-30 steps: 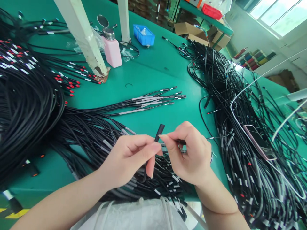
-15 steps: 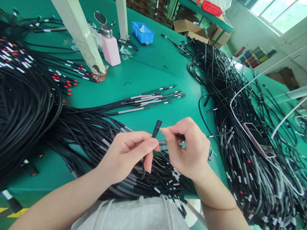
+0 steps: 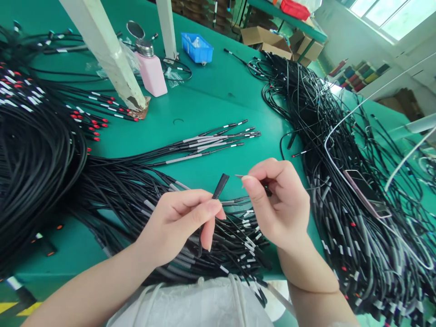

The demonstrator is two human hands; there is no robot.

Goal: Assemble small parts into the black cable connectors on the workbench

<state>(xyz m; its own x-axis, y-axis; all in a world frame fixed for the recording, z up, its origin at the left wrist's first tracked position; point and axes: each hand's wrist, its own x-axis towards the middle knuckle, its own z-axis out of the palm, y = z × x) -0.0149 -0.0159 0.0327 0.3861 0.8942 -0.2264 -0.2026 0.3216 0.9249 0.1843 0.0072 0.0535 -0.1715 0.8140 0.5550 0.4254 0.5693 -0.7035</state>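
Note:
My left hand (image 3: 177, 225) pinches a short black sleeve (image 3: 220, 186) between thumb and forefinger, its open end tilted up to the right. My right hand (image 3: 277, 204) pinches a thin cable end whose metal tip (image 3: 239, 176) points left, a short gap from the sleeve. Both hands hover over a fan of black cables with grey braided sections (image 3: 211, 236) at the near edge of the green table (image 3: 204, 100).
A bundle of finished cables (image 3: 211, 143) lies mid-table. Thick black coils with red tips (image 3: 37, 136) fill the left, a tangled cable heap (image 3: 340, 181) the right. A pink dispenser bottle (image 3: 150, 68), a blue bin (image 3: 196, 47) and white posts (image 3: 105, 54) stand behind.
My right hand has drawn to the right, pulling the cable tip away from the sleeve; a gap now shows between them. The view has shifted slightly.

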